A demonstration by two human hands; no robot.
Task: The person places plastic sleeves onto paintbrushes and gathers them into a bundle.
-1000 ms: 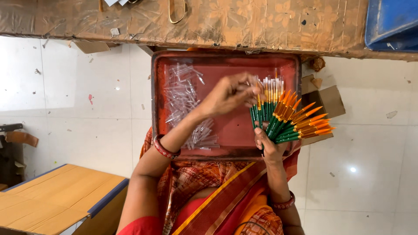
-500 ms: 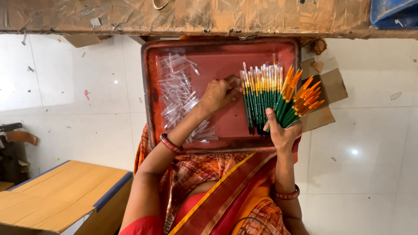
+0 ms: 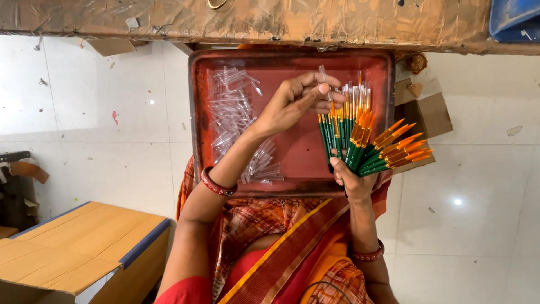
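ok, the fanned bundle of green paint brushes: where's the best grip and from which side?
Grip the brush bundle at the bunched green handle ends, coming from below, as the right hand does. The handles converge there into one tight cluster; the orange ferrules and capped tips splay wide over the red tray. The left hand works at the tips.

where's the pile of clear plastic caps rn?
Head view: the clear plastic caps lie heaped in the left half of the red tray, just left of the left hand, which pinches one cap.

Green-handled brushes (image 3: pixel 360 141) fanned upright in right hand (image 3: pixel 351 180); clear cap (image 3: pixel 322 73) pinched by left hand (image 3: pixel 295 104).
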